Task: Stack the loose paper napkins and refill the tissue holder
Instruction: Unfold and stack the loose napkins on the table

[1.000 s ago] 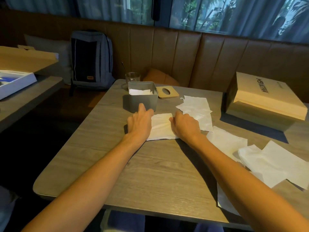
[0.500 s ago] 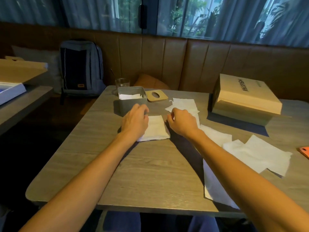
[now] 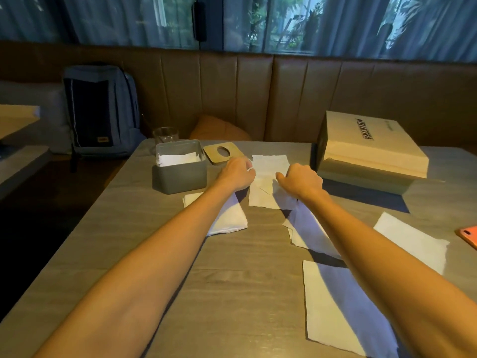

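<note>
Head view of a wooden table (image 3: 232, 293) during napkin stacking. Both forearms reach from the bottom corners toward the centre of the frame.

The left hand (image 3: 236, 174) sits just above centre, fingers curled, their tips at the left edge of a group of loose napkins (image 3: 268, 177); whether it pinches a sheet cannot be told. The right hand (image 3: 300, 180) lies just right of it, fingers curled onto the same napkins from the right side, the thumb touching the paper; its grip is likewise unclear.

A folded stack of napkins (image 3: 229, 215) lies below the left hand, partly under the left forearm, touching the near side of the tissue holder (image 3: 180, 175). The holder, a grey open box left of centre, contains white tissues (image 3: 178, 158) low inside it. Its wooden lid (image 3: 223, 152), with an oval slot, lies flat just right of the holder's far corner.

More loose sheets lie in the right half of the frame: one (image 3: 307, 233) under the right forearm, one (image 3: 335, 311) at lower right, and one (image 3: 410, 241) at the right edge.

Other items: a drinking glass (image 3: 165, 135) behind the holder; a tan paper bag (image 3: 369, 148) lying at upper right; an orange object (image 3: 468, 235) cut by the right edge; a grey backpack (image 3: 100, 109) on the bench at upper left.
</note>
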`<state>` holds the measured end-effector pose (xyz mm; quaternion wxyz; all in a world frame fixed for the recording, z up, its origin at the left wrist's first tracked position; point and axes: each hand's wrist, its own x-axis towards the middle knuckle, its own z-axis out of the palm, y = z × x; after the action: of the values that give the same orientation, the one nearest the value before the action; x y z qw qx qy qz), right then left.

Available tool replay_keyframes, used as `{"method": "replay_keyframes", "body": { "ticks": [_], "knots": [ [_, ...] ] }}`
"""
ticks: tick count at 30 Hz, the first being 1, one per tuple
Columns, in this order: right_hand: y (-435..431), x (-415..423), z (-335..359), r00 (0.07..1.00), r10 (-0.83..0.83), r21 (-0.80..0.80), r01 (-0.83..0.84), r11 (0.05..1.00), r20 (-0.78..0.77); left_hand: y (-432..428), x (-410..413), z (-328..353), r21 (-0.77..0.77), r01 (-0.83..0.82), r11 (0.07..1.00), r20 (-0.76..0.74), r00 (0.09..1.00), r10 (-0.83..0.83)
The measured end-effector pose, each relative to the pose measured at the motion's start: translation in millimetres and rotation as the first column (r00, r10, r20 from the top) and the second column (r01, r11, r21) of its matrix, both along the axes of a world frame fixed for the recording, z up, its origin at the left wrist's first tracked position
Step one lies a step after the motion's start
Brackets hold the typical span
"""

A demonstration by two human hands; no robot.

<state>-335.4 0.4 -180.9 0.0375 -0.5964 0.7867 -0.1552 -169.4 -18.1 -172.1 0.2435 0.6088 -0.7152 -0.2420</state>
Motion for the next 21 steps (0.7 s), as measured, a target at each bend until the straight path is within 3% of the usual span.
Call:
{"method": "replay_keyframes", "body": {
  "ticks": [11, 21],
  "knots": [
    [-20, -14, -18, 0.997, -0.067, -0.042, 0.069, 0.997, 0.043, -40, -15, -27, 0.075, -0.212, 0.974, 0.042, 0.977, 0.209],
    [-16, -13, -16, 0.982, -0.033, -0.122, 0.056, 0.991, 0.183, -18, -10, -8, 0.125, -0.112, 0.986, -0.326, 0.934, 0.147]
  ]
}}
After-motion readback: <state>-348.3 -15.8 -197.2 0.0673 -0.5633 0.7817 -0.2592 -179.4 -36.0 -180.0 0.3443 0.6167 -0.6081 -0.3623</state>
